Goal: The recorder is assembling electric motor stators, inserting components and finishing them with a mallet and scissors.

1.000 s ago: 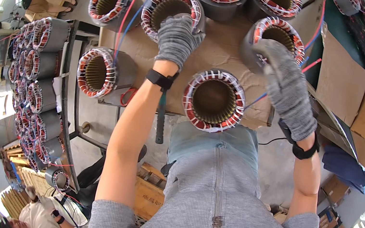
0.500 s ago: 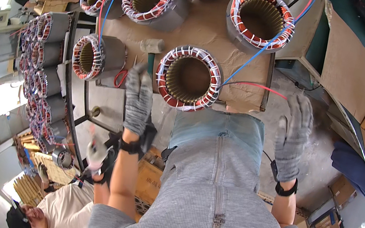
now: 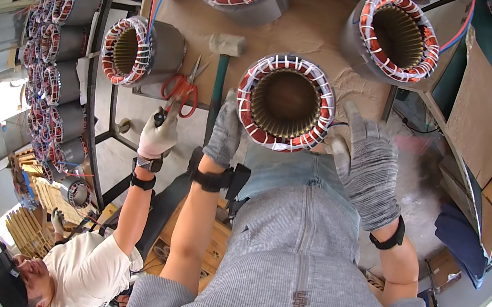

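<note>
A motor stator (image 3: 279, 140), a ring core with orange windings laced in white cord, stands upright at the table's near edge. My left hand (image 3: 225, 131), in a grey glove, is at its left side with fingers stretched out; whether it touches the core I cannot tell. At the stator's right, my gloved right hand (image 3: 372, 166) has its thumb and fingers apart, close to the short visible stretch of lead wires (image 3: 339, 124). The rest of those leads is hidden or blurred behind the hand. A mallet (image 3: 223, 61) with a pale head and green handle lies left of the stator.
Red-handled scissors (image 3: 180, 93) lie near a co-worker's gloved hand (image 3: 159, 133), which holds a small black thing. Another stator (image 3: 144, 57) lies at the left; others, including one stator (image 3: 399, 39), stand farther back. Cardboard (image 3: 479, 102) leans at the right.
My right hand has come left to the stator; my left hand has moved right toward it. The co-worker's hand has reached up to the scissors. The whole view has shifted.
</note>
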{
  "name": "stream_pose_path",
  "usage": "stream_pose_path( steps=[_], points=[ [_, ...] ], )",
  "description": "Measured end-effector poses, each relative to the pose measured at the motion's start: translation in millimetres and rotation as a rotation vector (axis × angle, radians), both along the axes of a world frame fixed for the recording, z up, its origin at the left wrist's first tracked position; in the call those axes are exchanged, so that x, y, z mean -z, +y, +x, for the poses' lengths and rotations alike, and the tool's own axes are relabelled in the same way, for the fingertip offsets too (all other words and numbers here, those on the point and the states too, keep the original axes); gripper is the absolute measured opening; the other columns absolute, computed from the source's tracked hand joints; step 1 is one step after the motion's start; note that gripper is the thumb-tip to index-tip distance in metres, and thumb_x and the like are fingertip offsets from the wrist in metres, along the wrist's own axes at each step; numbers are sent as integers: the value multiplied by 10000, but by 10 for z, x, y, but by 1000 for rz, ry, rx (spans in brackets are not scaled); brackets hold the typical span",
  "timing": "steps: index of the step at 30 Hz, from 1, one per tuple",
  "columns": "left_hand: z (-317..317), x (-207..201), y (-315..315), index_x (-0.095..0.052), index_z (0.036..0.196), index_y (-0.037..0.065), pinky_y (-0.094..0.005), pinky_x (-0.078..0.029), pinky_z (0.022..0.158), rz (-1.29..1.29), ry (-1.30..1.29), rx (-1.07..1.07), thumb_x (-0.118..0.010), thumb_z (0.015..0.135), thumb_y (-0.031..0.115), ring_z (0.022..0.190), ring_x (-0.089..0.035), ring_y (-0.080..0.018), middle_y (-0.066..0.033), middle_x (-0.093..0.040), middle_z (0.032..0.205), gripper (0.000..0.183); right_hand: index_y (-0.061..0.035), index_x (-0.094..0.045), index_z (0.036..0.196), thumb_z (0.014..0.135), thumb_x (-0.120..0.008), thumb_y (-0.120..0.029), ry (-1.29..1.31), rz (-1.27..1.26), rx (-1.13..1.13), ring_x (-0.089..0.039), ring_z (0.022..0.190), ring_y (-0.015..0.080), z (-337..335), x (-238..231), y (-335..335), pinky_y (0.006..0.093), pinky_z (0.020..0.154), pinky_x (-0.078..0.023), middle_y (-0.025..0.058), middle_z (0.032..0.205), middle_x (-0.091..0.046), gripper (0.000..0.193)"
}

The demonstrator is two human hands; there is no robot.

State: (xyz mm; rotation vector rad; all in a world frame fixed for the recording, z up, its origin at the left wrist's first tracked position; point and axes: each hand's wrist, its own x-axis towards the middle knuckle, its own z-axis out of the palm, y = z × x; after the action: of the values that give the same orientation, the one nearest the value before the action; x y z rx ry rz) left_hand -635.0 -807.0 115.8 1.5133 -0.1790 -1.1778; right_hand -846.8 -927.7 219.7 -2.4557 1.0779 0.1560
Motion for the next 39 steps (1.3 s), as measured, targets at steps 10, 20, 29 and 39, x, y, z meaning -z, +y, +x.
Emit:
stream_pose_path(
  steps=[10, 20, 29, 39],
  points=[
    [92, 324, -69, -471, 1165, 79, -263, -412, 878, -67, 268, -21, -449, 908, 278, 994, -509, -115, -36, -540, 1103, 326, -20, -432, 1206, 733, -586, -343, -383, 50, -102, -471, 1079, 299, 430, -12, 302, 393, 882, -378, 191, 1116, -495, 593],
    [-155, -574, -271, -485, 1107, 41, -291, -394, 857, 121, -351, 337, -391, 923, 209, 940, -506, -157, -80, -495, 1078, 266, -7, -564, 957, 770, -550, -438, -240, 230, 116, -589, 788, 297, 281, 214, 362, 381, 706, -454, 173, 871, -599, 470],
    [-225, -159, -386, -509, 1123, 104, -298, -363, 893, -16, 329, 195, -384, 919, 362, 1024, -492, -138, -28, -547, 1096, 352, -22, -576, 900, 809, -562, -279, -598, 473, 709, -568, 574, 254, -88, 185, 321, 308, 560, -446, 115, 615, -569, 274],
    [-124, -704, -479, -511, 1126, 44, -390, -389, 913, 91, 191, 93, -524, 846, 291, 1054, -505, -203, -73, -544, 1131, 374, -24, -549, 858, 840, -533, -246, -900, 776, 748, -474, 539, 183, 62, 666, 166, 312, 504, -387, 87, 579, -484, 223]
  ],
)
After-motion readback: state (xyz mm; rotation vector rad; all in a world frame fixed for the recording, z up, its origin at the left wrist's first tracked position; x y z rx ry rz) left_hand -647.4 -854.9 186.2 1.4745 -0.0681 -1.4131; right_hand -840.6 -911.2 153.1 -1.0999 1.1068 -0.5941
